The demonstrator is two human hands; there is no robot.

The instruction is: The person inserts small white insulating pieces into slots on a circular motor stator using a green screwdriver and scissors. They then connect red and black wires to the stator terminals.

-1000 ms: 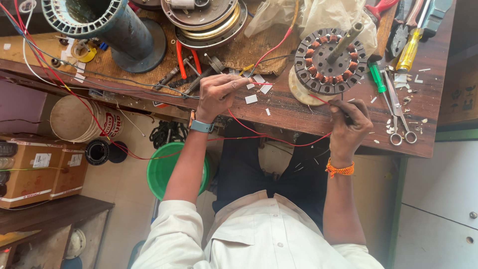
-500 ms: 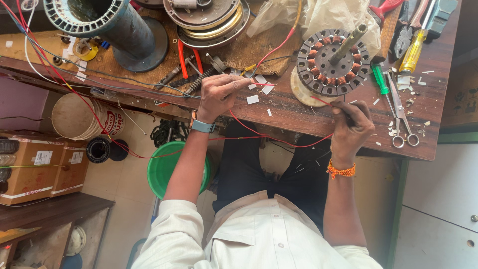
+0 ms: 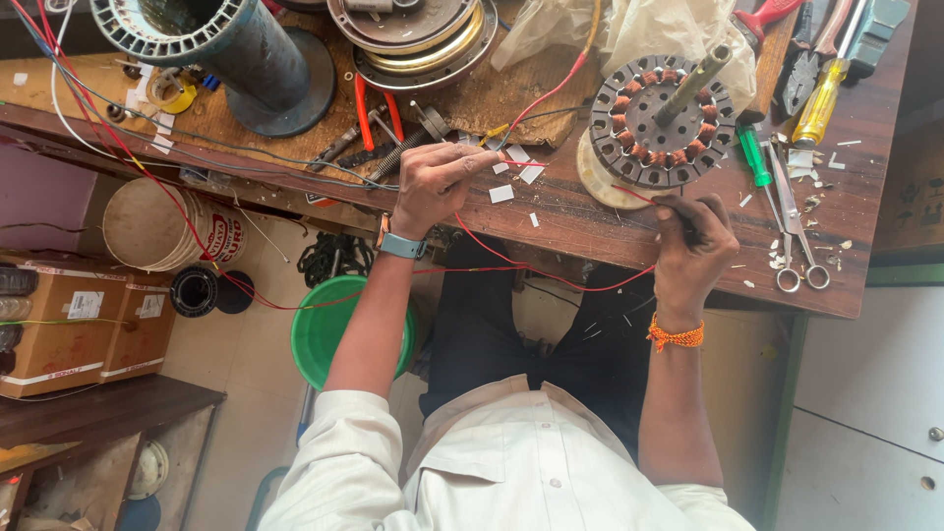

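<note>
My left hand, with a watch on its wrist, rests on the wooden workbench. Its fingertips are pinched on the thin red wire beside several small white paper slips. My right hand, an orange thread on its wrist, is closed on the other stretch of that wire, right below the round fan stator with copper coils. The wire sags in a loop between my hands below the bench edge. What else my right fist holds is hidden.
Scissors, screwdrivers and pliers lie on the bench. A grey motor housing and a winding drum stand at the back. A green bucket, a white bucket and cardboard boxes are on the floor at left.
Both hands stay almost where they were; the left fingers have shifted slightly on the wire and the view has drifted a little.
</note>
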